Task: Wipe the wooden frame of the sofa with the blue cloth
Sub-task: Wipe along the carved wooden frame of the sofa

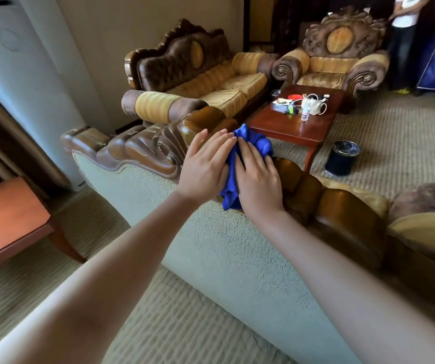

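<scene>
- Blue cloth bunched on the carved top rail of the wooden frame of the sofa, seen from behind the backrest; one end hangs down between the two wrists.
- Left hand lies flat against the cloth's left edge, fingers straight and together, tips reaching the glossy wood just beside the cloth.
- Right hand presses on the cloth from above, fingers extended, not curled; cloth shows beyond the fingertips and beneath the palm.
- Both hands touch along their inner edges, with the cloth between and under them.
- Coffee table with small items stands beyond the frame; dark waste bin stands near its corner.
</scene>
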Demonstrator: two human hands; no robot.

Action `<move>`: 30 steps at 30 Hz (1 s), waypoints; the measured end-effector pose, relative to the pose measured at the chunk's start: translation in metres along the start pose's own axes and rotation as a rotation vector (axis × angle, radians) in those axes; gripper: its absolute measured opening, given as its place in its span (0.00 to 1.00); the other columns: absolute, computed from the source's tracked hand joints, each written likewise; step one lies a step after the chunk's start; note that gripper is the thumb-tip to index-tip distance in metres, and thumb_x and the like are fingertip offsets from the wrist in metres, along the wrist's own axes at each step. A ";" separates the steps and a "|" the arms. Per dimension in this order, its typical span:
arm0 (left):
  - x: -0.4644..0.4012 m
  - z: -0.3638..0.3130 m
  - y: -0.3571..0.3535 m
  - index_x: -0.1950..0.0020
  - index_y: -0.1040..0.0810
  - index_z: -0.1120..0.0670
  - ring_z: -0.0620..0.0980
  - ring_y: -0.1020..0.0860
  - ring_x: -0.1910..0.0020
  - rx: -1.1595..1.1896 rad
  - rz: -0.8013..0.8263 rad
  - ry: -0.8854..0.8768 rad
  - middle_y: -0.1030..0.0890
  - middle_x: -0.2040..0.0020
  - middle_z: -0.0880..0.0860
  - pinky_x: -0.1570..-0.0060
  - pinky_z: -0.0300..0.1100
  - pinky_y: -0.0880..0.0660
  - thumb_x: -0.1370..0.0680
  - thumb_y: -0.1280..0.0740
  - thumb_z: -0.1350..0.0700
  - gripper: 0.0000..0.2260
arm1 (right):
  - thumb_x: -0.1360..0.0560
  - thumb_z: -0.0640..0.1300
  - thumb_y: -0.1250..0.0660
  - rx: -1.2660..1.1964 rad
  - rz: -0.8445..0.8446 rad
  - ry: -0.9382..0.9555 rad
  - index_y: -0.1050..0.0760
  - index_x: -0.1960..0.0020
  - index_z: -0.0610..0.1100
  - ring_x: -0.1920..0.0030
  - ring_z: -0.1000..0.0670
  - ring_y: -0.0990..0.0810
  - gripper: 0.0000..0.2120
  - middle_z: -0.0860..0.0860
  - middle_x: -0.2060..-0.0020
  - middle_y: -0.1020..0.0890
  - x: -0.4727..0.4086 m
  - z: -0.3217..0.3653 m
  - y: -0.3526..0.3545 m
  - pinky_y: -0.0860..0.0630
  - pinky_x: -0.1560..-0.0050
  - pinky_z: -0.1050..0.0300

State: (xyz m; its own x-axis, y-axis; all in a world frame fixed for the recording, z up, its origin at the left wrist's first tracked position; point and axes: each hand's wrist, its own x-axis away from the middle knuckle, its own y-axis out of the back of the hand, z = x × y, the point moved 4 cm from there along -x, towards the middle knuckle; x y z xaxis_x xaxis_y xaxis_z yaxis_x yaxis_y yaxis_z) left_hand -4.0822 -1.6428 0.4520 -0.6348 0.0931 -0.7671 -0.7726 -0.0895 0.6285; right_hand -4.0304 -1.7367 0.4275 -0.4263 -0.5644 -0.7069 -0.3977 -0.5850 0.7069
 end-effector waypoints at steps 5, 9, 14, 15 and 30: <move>0.009 -0.007 -0.002 0.38 0.23 0.63 0.54 0.26 0.35 -0.021 0.016 -0.114 0.22 0.37 0.57 0.31 0.52 0.37 0.23 0.39 0.60 0.15 | 0.24 0.40 0.43 0.074 -0.122 0.035 0.25 0.36 0.40 0.37 0.46 0.24 0.18 0.44 0.37 0.23 0.017 -0.003 0.002 0.26 0.43 0.49; 0.013 -0.003 -0.001 0.40 0.22 0.62 0.55 0.25 0.35 -0.011 -0.016 -0.151 0.22 0.38 0.57 0.32 0.53 0.35 0.24 0.39 0.61 0.14 | 0.23 0.42 0.43 0.093 -0.160 0.016 0.26 0.36 0.41 0.33 0.47 0.27 0.17 0.46 0.35 0.24 0.022 0.003 -0.001 0.29 0.40 0.47; 0.013 0.019 0.015 0.48 0.20 0.62 0.59 0.23 0.44 -0.012 -0.157 -0.129 0.20 0.46 0.60 0.39 0.52 0.31 0.23 0.40 0.61 0.11 | 0.22 0.42 0.42 0.109 -0.190 0.090 0.29 0.33 0.40 0.30 0.46 0.32 0.18 0.44 0.30 0.30 0.024 0.021 -0.011 0.33 0.36 0.43; 0.013 0.025 0.018 0.50 0.20 0.62 0.58 0.24 0.45 -0.013 -0.191 -0.103 0.21 0.48 0.60 0.41 0.51 0.32 0.22 0.40 0.61 0.10 | 0.22 0.41 0.42 0.111 -0.189 0.085 0.29 0.32 0.40 0.29 0.46 0.32 0.18 0.44 0.30 0.31 0.023 0.026 -0.013 0.33 0.35 0.42; 0.003 0.096 0.034 0.46 0.23 0.63 0.60 0.26 0.47 0.289 -0.193 0.440 0.25 0.46 0.62 0.46 0.47 0.34 0.31 0.45 0.60 0.18 | 0.22 0.40 0.46 0.185 -0.279 0.063 0.29 0.33 0.41 0.30 0.51 0.33 0.19 0.47 0.31 0.29 -0.018 0.104 -0.043 0.36 0.33 0.46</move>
State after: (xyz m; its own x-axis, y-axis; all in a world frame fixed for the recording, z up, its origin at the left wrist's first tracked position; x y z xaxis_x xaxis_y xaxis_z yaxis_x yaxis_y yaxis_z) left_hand -4.1109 -1.5501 0.4836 -0.4652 -0.3477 -0.8141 -0.8851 0.1696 0.4334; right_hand -4.0900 -1.6411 0.4129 -0.2314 -0.4355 -0.8699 -0.6351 -0.6098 0.4742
